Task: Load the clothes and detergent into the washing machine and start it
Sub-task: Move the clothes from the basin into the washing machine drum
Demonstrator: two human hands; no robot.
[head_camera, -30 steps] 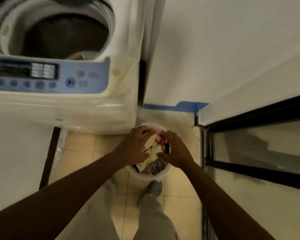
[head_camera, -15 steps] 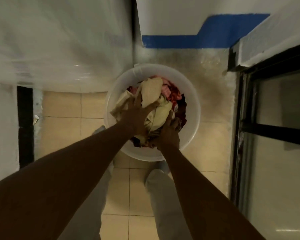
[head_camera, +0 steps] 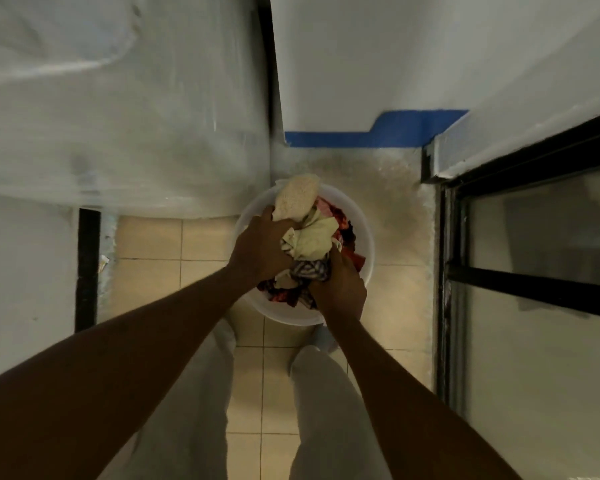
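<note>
A white round bucket (head_camera: pixel 367 237) stands on the tiled floor just right of the washing machine's white front (head_camera: pixel 125 140). A bundle of clothes (head_camera: pixel 312 237) in cream, red, dark and striped fabric rises out of it. My left hand (head_camera: pixel 260 247) grips the bundle's left side, by a cream towel-like piece (head_camera: pixel 297 197). My right hand (head_camera: pixel 340 285) clutches the lower right of the bundle at the striped cloth. The machine's drum and control panel are out of view. No detergent is in view.
A white wall with a blue floor strip (head_camera: pixel 378 133) is behind the bucket. A dark-framed glass door (head_camera: pixel 534 271) runs along the right. My legs in light trousers (head_camera: pixel 319 410) stand on the beige tiles below the bucket. A dark gap (head_camera: pixel 87 268) lies left of the machine.
My head tilted down, so the machine's top left the view. Both hands went from resting on the clothes to gripping them, and the bundle has lifted slightly in the bucket.
</note>
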